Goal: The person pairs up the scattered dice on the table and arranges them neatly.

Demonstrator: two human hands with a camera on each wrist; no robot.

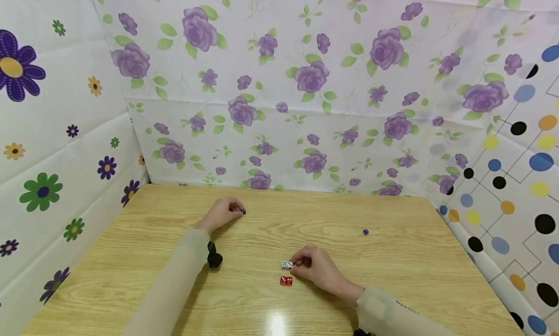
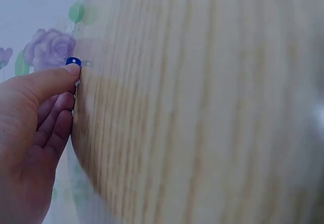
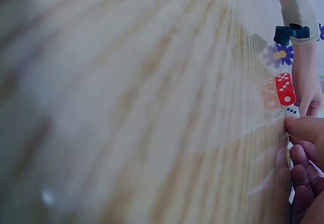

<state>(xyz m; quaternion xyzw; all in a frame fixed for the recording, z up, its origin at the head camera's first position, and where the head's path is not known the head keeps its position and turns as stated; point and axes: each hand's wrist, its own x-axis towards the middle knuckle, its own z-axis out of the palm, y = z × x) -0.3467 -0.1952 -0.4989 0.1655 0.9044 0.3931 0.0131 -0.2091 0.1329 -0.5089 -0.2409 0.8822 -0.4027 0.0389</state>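
Note:
Between thumb and fingertips, my left hand point(image 1: 221, 213) pinches a dark blue die point(image 1: 244, 211) at the back left of the table; in the left wrist view the blue die point(image 2: 73, 61) shows at the thumb's tip. My right hand point(image 1: 320, 269) pinches the right one of two white dice point(image 1: 285, 264), which sit side by side near the table's middle. Just in front of them, two red dice point(image 1: 286, 280) lie side by side. The right wrist view shows the red dice point(image 3: 285, 88) beyond the white die point(image 3: 291, 111) at my thumb.
Another dark blue die point(image 1: 366, 232) lies on the wooden table point(image 1: 410, 258) at the right, beyond my right hand. A black wrist device point(image 1: 214, 256) hangs under my left cuff. Patterned cloth walls point(image 1: 279, 146) border the table's back and sides.

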